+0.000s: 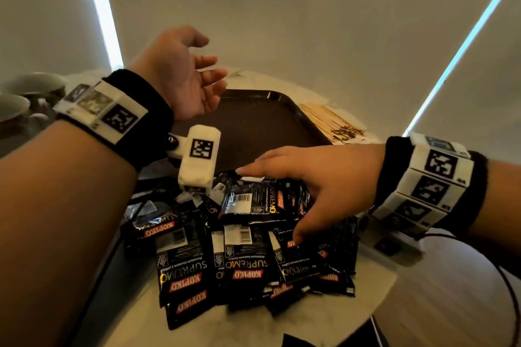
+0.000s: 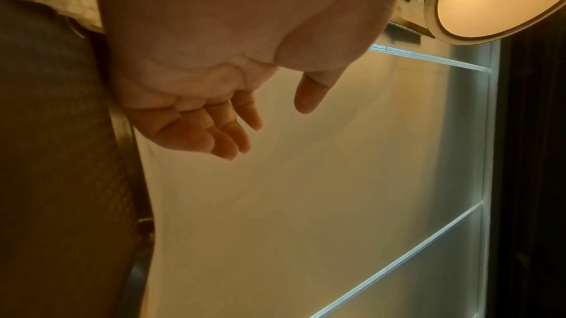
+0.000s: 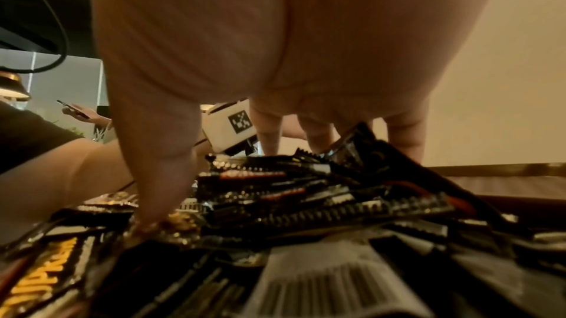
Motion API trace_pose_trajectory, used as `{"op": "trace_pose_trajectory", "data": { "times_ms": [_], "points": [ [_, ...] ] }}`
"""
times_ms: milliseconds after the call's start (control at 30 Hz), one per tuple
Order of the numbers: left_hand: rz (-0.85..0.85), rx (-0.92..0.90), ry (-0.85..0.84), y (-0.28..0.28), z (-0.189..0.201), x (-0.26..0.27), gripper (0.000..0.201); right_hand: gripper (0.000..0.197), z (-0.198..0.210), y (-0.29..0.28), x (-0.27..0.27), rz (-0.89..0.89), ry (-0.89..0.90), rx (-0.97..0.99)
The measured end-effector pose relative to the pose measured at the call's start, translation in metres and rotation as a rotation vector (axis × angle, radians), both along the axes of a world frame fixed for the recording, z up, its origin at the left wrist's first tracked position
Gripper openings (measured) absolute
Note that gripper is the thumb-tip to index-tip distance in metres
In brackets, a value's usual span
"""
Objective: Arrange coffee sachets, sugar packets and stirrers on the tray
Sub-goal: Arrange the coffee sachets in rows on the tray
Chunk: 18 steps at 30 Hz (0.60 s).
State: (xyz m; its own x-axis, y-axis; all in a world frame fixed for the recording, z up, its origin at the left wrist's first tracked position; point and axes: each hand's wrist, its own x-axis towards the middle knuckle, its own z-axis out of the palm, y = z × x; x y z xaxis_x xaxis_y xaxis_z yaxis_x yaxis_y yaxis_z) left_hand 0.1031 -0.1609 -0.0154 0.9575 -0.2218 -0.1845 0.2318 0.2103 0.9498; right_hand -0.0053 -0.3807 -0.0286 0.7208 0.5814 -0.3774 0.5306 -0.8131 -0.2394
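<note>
Pale tabletop point(image 1: 375, 284) carried a heap of black coffee sachets point(image 1: 245, 251) in front of a dark tray point(image 1: 253, 121), with wooden stirrers point(image 1: 329, 121) just beside the tray. Right hand point(image 1: 318, 177) lay spread, fingertips touching the heap. Left hand point(image 1: 180, 76) hovered above, relaxed, holding nothing.

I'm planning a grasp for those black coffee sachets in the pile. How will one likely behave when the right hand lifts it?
The coffee sachets look like thin, glossy foil, so one is probably light, floppy, and apt to bend. They overlap loosely, so neighbours may slide as the right hand, spread over the pile, pulls one out. The shine suggests a slippery surface; a pinch seems safer than a flat press.
</note>
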Motion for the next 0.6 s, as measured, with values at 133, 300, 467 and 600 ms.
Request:
{"op": "trace_pose_trajectory", "data": {
  "times_ms": [133, 300, 467, 600],
  "points": [
    [0.011, 0.009, 0.037, 0.009, -0.017, 0.004, 0.029, 0.09, -0.002, 0.006, 0.001, 0.07, -0.001, -0.113],
    [0.052, -0.013, 0.043, 0.02, -0.02, 0.005, 0.032, 0.081, -0.002, 0.012, 0.0, 0.098, -0.094, -0.144],
    [0.06, -0.03, 0.05, 0.021, -0.019, 0.001, 0.034, 0.072, -0.002, 0.014, -0.001, 0.079, -0.178, -0.109],
    [0.046, -0.041, 0.063, 0.02, -0.017, -0.001, 0.032, 0.071, -0.005, 0.016, -0.002, 0.059, -0.241, -0.125]
  ]
}}
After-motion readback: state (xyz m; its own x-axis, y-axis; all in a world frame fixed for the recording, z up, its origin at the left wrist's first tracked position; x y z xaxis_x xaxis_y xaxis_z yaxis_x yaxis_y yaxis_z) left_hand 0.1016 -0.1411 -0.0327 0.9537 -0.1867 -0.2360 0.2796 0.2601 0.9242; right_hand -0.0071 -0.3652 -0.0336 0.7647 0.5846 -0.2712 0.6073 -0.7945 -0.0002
